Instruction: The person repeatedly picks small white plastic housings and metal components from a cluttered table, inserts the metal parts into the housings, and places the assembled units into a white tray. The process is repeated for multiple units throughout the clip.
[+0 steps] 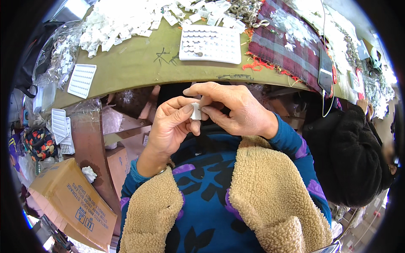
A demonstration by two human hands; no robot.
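- Just off the near edge of the green-topped bench (135,69), around its middle, a small white piece (196,112) is held up before the person's body (206,181).
- Its visible part is longer than wide; that long axis runs roughly from the bench edge toward the body, one short end facing the bench.
- Left hand (169,126) pinches it between thumb and fingers, covering its left side.
- Right hand (238,105) lies to its right, fingers bent, thumb tip just beside it; whether they grip it, one cannot tell.
- Near the bench's edge, beyond the hands, sits a white tray (230,44).
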